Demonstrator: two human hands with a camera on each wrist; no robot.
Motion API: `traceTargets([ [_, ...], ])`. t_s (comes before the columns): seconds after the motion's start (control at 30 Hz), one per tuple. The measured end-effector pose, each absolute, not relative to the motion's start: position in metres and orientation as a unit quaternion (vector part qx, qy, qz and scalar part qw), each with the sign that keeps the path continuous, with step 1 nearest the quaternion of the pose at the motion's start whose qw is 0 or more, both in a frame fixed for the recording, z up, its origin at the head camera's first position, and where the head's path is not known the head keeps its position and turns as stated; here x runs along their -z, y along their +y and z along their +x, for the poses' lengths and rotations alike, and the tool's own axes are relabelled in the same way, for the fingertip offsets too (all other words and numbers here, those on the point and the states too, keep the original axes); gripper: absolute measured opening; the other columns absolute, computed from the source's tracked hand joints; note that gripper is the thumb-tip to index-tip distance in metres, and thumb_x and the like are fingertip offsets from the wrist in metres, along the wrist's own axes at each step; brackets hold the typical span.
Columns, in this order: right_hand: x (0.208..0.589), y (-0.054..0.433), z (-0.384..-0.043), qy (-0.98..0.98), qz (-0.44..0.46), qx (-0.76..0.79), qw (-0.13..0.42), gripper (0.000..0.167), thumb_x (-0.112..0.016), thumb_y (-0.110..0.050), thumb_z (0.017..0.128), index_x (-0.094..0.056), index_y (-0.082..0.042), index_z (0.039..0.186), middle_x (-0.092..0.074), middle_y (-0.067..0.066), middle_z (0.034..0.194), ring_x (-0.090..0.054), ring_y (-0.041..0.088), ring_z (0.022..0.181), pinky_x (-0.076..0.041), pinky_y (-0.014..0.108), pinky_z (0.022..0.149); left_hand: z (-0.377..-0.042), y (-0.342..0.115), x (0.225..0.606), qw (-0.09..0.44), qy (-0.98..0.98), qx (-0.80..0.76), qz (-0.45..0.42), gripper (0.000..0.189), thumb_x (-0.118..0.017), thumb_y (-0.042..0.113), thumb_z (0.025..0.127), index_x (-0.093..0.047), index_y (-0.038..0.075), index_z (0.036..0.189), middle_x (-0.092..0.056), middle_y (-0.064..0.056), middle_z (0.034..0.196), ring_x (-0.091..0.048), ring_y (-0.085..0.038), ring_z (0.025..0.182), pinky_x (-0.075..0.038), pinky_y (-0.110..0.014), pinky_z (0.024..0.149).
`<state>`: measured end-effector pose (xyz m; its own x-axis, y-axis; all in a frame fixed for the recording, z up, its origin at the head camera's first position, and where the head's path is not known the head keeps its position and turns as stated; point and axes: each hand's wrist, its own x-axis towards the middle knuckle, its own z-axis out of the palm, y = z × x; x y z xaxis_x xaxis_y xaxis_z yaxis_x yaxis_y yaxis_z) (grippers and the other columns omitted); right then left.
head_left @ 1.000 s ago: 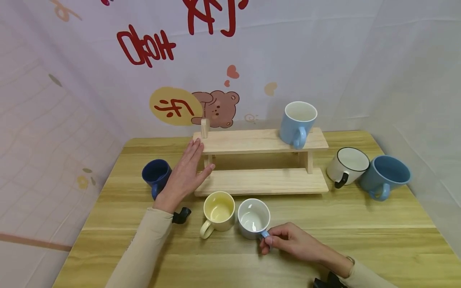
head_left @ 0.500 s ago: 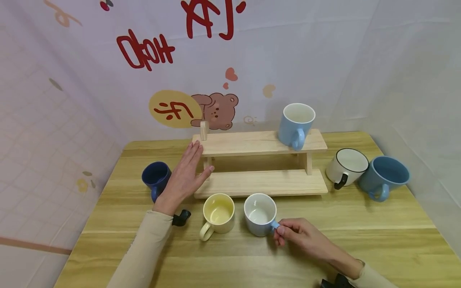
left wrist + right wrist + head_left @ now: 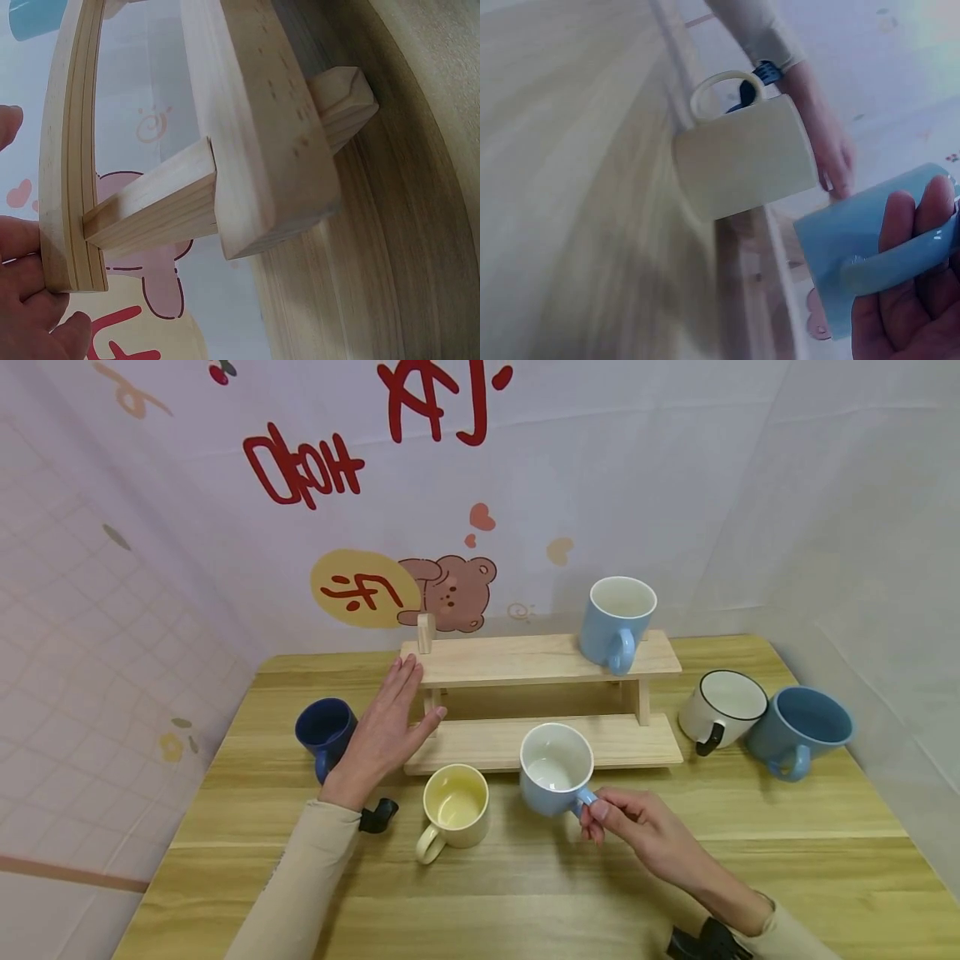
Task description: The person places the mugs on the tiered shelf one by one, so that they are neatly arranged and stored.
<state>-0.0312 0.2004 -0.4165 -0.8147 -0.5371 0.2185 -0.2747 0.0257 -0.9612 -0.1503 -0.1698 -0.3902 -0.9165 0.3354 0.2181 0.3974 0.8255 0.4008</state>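
**Lifting pale blue mug toward rack**

Head view: right hand [image 3: 637, 831] pinched the handle of the pale blue mug [image 3: 556, 768], held clear of the table [image 3: 750, 852] before the wooden rack [image 3: 525, 739]. Left hand [image 3: 382, 731], fingers straight and together, pressed the rack's end.

Left wrist: fingers [image 3: 30, 262] touched the upper shelf edge.

Right wrist: yellow mug [image 3: 742, 161] stood beside. Likely mid-carry; next needed a level set-down on a shelf.

The left hand [image 3: 378, 727] reaches forward, flat, fingers [image 3: 405, 681] straight and together, thumb spread. The right hand [image 3: 637, 831] is raised, fingers [image 3: 597, 810] curled in a pinch, forearm angled inward.
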Motion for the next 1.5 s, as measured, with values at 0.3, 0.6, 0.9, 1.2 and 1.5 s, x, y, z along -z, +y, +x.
traceTargets([
  [0.3, 0.397, 0.19, -0.035, 0.71, -0.261, 0.652, 0.04, 0.025, -0.042, 0.006, 0.108, -0.066, 0.001, 0.101, -0.062, 0.008, 0.084, -0.06, 0.018, 0.081, -0.052, 0.027, 0.077, -0.15, -0.169, 0.389, 0.07, -0.953, 0.226, -0.19, 0.084, -0.059, 0.05, 0.104, -0.025, 0.001, 0.163, -0.015, -0.011, 0.173, -0.005, -0.025, 0.16, -0.019, -0.051, 0.126],
  [0.6, 0.377, 0.179, -0.045, 0.718, -0.231, 0.657, 0.002, 0.024, -0.044, 0.0, 0.11, -0.065, 0.006, 0.101, -0.063, 0.008, 0.083, -0.063, 0.02, 0.086, -0.054, 0.026, 0.083, -0.15, -0.169, 0.39, 0.068, -0.953, 0.226, -0.19, 0.084, -0.058, 0.051, 0.104, -0.025, 0.002, 0.163, -0.015, -0.01, 0.173, -0.004, -0.024, 0.16, -0.019, -0.051, 0.126],
  [0.9, 0.366, 0.168, -0.055, 0.717, -0.192, 0.669, -0.022, 0.026, -0.045, -0.007, 0.111, -0.066, 0.006, 0.102, -0.064, 0.012, 0.086, -0.064, 0.021, 0.085, -0.057, 0.028, 0.082, -0.151, -0.169, 0.391, 0.075, -0.952, 0.227, -0.192, 0.084, -0.058, 0.05, 0.103, -0.026, 0.001, 0.163, -0.016, -0.011, 0.172, -0.005, -0.025, 0.16, -0.019, -0.05, 0.126],
  [1.2, 0.357, 0.158, -0.07, 0.741, -0.146, 0.654, -0.037, 0.032, -0.05, -0.019, 0.112, -0.067, 0.006, 0.102, -0.066, 0.018, 0.087, -0.065, 0.026, 0.088, -0.053, 0.026, 0.088, -0.149, -0.169, 0.391, 0.072, -0.952, 0.23, -0.191, 0.085, -0.058, 0.05, 0.104, -0.025, 0.001, 0.163, -0.015, -0.011, 0.172, -0.006, -0.025, 0.16, -0.019, -0.05, 0.126],
  [1.5, 0.352, 0.147, -0.086, 0.726, -0.128, 0.674, -0.058, 0.036, -0.052, -0.024, 0.111, -0.067, 0.008, 0.104, -0.065, 0.02, 0.088, -0.065, 0.026, 0.091, -0.051, 0.029, 0.092, -0.151, -0.17, 0.393, 0.074, -0.952, 0.228, -0.189, 0.084, -0.057, 0.051, 0.103, -0.026, 0.0, 0.163, -0.016, -0.012, 0.172, -0.007, -0.026, 0.16, -0.019, -0.052, 0.125],
])
